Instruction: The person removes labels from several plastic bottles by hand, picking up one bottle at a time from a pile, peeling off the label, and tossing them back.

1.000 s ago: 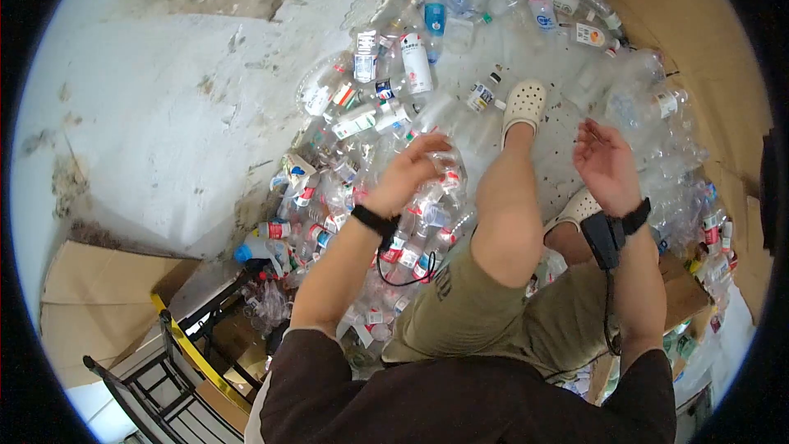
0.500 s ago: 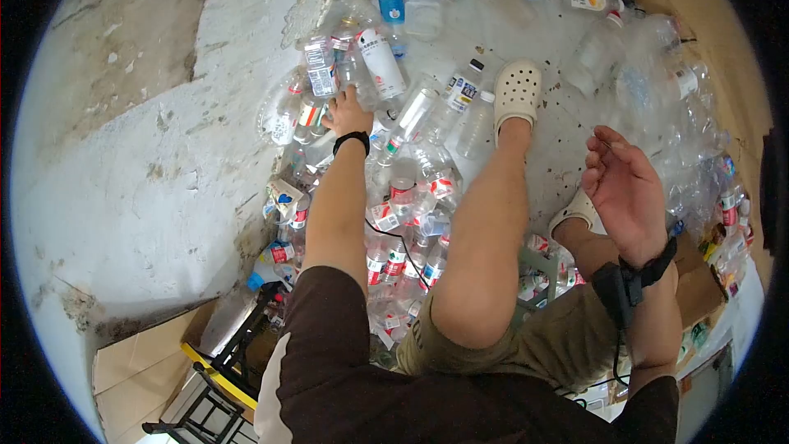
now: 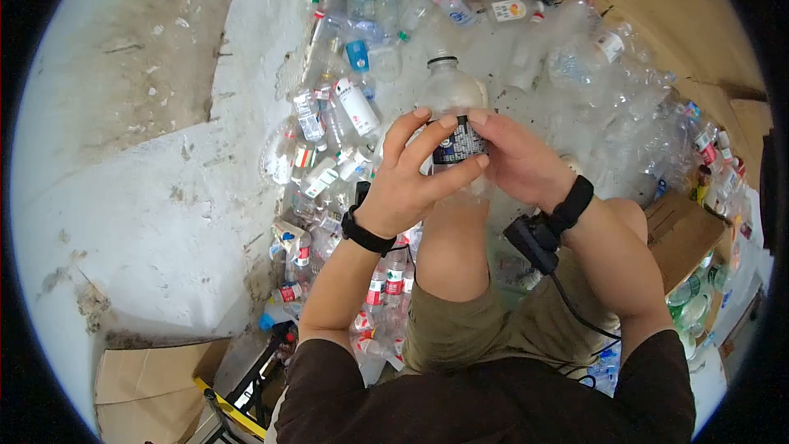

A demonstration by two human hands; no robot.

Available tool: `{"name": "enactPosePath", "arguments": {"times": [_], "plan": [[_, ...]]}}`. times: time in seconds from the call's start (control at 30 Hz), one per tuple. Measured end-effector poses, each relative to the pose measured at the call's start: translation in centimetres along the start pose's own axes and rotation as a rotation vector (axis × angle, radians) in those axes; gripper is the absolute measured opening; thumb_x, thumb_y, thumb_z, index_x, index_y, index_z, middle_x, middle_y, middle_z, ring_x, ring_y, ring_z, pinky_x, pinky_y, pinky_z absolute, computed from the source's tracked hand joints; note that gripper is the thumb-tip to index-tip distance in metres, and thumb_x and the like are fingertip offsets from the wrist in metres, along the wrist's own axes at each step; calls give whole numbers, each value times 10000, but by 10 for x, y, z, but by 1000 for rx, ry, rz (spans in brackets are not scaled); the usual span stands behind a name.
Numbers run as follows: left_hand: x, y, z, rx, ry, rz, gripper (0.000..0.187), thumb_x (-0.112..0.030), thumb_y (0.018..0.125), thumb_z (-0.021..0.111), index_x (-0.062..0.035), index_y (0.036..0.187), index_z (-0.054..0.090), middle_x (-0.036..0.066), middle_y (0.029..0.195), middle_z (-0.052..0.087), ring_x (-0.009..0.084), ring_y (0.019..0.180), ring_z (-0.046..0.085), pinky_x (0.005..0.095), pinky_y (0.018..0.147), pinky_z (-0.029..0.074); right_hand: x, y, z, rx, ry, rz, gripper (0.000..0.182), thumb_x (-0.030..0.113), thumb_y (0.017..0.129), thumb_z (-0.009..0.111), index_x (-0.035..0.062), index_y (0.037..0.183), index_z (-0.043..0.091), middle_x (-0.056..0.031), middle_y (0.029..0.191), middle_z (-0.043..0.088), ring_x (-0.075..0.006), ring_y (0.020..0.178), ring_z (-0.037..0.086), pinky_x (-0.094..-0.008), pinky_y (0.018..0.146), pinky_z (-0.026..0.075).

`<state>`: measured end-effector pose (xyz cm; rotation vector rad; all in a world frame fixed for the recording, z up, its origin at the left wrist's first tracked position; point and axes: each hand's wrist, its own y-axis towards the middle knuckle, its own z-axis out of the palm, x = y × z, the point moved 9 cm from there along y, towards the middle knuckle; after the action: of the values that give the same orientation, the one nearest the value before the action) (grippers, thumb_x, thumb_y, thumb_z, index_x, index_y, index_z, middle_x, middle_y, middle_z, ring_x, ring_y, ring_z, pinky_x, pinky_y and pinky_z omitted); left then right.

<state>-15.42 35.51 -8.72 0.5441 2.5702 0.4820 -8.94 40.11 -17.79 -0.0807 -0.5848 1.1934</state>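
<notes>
I see my left hand [image 3: 407, 189] and right hand [image 3: 514, 164] both wrapped around a clear bottle [image 3: 452, 107] (dark label, no cap), held upright above my knee [image 3: 448, 230], over the floor's bottle pile [image 3: 345, 115].

Bottle [image 3: 450, 107] sat upright between left hand [image 3: 408, 183] and right hand [image 3: 516, 166], above raised knee [image 3: 450, 247]. Bottle pile [image 3: 526, 41] lay behind; wall [image 3: 140, 164] left, cardboard [image 3: 686, 234] right.
</notes>
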Motion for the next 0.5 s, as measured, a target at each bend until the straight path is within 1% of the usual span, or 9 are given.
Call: {"name": "enactPosePath", "arguments": {"times": [0.07,0.1,0.13,0.2,0.23,0.27,0.37,0.47,0.5], "plan": [[2,9,-3,31,-195,-117,480,117,720,535,-119,1131,609,228,1369,372,407,1252,397,465,1025,349,16,-12,13,6,-28,-50,382,325,933,539,59,1208,526,-29,1107,592,-106,1009,562,-289,861,468],[10,8,-8,-108,-378,-232,543,136,690,513,-107,1168,604,189,1343,397,364,1238,424,442,1020,372,25,-18,17,-21,-52,-115,392,308,933,539,53,1230,513,-35,1130,585,-109,1020,557,-282,874,460],[3,8,-7,-106,-376,-223,543,136,690,513,-107,1168,604,189,1343,397,364,1238,424,442,1020,372,33,-23,18,-50,-75,-178,403,290,933,539,48,1252,500,-41,1152,578,-112,1031,552,-275,887,453],[24,-8,-7,-357,-975,-577,602,159,710,426,-31,1278,484,170,1383,364,314,1257,416,431,1020,375,42,-29,22,-44,-125,-255,410,264,921,547,39,1260,492,-45,1160,574,-121,1041,547,-280,903,442],[20,-10,-3,-300,-970,-604,629,120,766,456,-12,1370,339,149,1384,353,264,1269,395,419,1014,378,48,-32,24,-40,-175,-322,420,237,909,554,31,1268,485,-50,1168,570,-130,1050,543,-285,918,431],[15,-8,-5,-300,-967,-601,629,120,766,456,-12,1370,339,149,1384,353,264,1269,395,419,1014,378,49,-34,25,-37,-175,-325,420,237,909,554,31,1268,485,-50,1168,570,-130,1050,543,-285,918,431],[0,-8,17,-190,-1049,-801,685,27,821,552,-16,1422,226,122,1353,372,220,1266,374,381,1011,365,48,-39,31,-31,-255,-363,437,169,872,543,18,1276,475,-60,1165,568,-150,1074,530,-300,943,410],[-13,10,13,-221,-1010,-669,697,30,825,551,-7,1428,204,123,1354,371,205,1256,374,355,1002,374,42,-40,31,-72,-268,-344,454,112,829,507,12,1270,473,-67,1160,566,-160,1083,522,-308,945,404],[-17,12,12,-218,-1041,-714,695,34,842,532,-5,1433,169,130,1343,376,196,1236,394,322,982,390,43,-42,32,-121,-318,-370,459,92,813,482,14,1265,475,-68,1159,565,-158,1079,520,-300,934,408]]}}
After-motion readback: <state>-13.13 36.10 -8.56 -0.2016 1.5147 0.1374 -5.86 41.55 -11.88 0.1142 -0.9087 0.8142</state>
